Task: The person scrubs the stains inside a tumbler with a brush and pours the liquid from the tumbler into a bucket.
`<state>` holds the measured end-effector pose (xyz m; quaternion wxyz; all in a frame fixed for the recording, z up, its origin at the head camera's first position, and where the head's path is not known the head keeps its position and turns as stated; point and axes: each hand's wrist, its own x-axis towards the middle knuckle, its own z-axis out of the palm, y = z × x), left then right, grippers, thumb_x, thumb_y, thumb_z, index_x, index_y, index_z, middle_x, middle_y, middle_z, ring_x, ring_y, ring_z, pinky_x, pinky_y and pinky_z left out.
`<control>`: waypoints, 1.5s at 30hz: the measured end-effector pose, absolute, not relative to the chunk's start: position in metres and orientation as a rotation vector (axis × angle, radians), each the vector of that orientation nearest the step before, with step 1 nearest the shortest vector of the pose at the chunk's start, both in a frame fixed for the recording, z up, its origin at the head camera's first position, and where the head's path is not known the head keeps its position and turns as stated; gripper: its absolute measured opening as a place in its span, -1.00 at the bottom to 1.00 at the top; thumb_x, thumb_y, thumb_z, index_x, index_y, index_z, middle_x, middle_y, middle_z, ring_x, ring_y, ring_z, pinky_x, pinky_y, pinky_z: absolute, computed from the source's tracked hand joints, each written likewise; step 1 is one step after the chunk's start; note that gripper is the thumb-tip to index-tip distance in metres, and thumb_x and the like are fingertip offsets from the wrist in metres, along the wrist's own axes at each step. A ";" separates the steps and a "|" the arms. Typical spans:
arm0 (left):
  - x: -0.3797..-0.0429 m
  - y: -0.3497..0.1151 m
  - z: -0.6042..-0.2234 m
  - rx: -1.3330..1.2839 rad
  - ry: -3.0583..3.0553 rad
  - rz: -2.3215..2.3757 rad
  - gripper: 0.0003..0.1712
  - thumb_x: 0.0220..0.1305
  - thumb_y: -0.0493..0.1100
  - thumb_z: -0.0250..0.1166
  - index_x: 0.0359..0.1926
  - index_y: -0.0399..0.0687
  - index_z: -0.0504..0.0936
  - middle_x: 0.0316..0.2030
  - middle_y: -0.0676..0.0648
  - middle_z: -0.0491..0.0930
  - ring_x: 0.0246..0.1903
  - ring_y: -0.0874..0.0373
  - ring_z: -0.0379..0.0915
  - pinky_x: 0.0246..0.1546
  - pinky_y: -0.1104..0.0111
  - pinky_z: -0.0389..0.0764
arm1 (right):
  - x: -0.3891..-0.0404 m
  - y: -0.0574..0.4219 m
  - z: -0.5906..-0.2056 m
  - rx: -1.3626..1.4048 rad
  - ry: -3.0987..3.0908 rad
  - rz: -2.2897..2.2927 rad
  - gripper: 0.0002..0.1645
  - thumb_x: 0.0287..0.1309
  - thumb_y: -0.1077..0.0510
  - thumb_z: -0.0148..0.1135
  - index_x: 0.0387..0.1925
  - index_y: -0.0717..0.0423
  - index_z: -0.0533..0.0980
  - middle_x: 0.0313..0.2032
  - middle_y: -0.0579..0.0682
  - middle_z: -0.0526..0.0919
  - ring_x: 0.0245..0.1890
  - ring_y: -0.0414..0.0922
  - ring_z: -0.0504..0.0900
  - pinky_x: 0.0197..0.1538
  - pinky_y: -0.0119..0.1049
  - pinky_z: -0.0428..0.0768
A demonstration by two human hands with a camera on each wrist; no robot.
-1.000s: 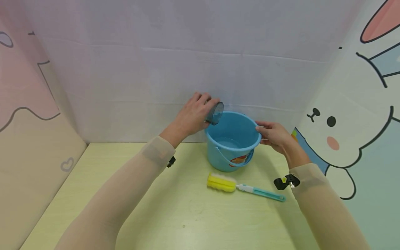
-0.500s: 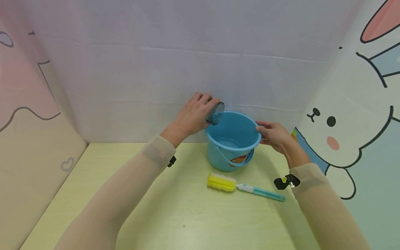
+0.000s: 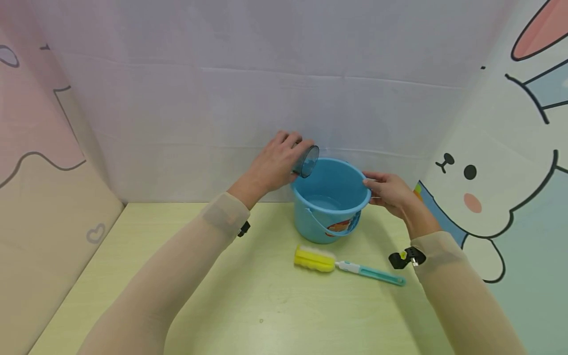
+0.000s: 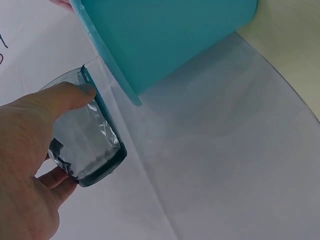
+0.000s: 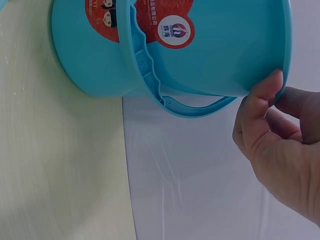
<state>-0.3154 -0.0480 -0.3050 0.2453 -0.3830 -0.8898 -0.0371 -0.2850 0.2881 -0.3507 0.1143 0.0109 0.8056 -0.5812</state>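
In the head view my left hand point(image 3: 277, 165) grips a dark-tinted clear glass point(image 3: 307, 161) tipped on its side, its mouth facing right above the bucket's left rim. The left wrist view shows my thumb across the near side of the glass point(image 4: 85, 135) and fingertips beneath it. A light blue bucket point(image 3: 321, 227) stands upright on the table, with what looks like shallow water at the bottom. My right hand point(image 3: 392, 195) pinches the bucket's right rim between thumb and fingers. In the right wrist view the hanging bucket handle point(image 5: 142, 65) crosses the red label point(image 5: 172, 15).
A brush point(image 3: 315, 260) with a yellow sponge head and a white and teal handle lies on the pale wooden table point(image 3: 248, 296) before the bucket. A white cloth backdrop point(image 3: 213, 108) rises close behind, and a printed rabbit panel point(image 3: 501, 182) is at the right.
The glass has tipped a touch further toward the bucket, its mouth shifting slightly right. The right hand, bucket and brush have stayed in place.
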 end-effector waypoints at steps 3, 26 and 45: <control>-0.315 -0.048 -0.305 -1.050 -2.422 -0.090 -0.01 0.12 -0.03 0.68 0.51 -0.02 0.40 0.29 -0.21 0.45 0.24 -0.18 0.34 0.31 0.07 0.46 | -0.285 0.288 -0.351 0.031 2.356 -1.707 -0.30 0.68 0.05 0.02 0.67 0.10 0.11 0.41 0.30 0.43 -0.09 -0.15 0.72 -0.04 -0.32 0.73; -0.313 -0.046 -0.303 -1.050 -2.430 -0.071 -0.01 0.15 -0.04 0.67 0.53 0.01 0.39 0.34 -0.21 0.43 0.28 -0.18 0.31 0.32 0.08 0.48 | -0.285 0.288 -0.351 0.034 2.353 -1.702 -0.31 0.69 0.08 0.00 0.67 0.13 0.11 0.41 0.30 0.42 -0.03 -0.11 0.71 -0.03 -0.33 0.71; -0.314 -0.046 -0.304 -1.079 -2.398 -0.055 -0.08 0.20 -0.11 0.62 0.52 0.02 0.40 0.33 -0.21 0.43 0.29 -0.18 0.31 0.34 0.08 0.45 | -0.284 0.289 -0.351 0.034 2.355 -1.702 -0.31 0.69 0.05 0.01 0.67 0.11 0.13 0.39 0.29 0.43 -0.08 -0.15 0.70 -0.02 -0.30 0.72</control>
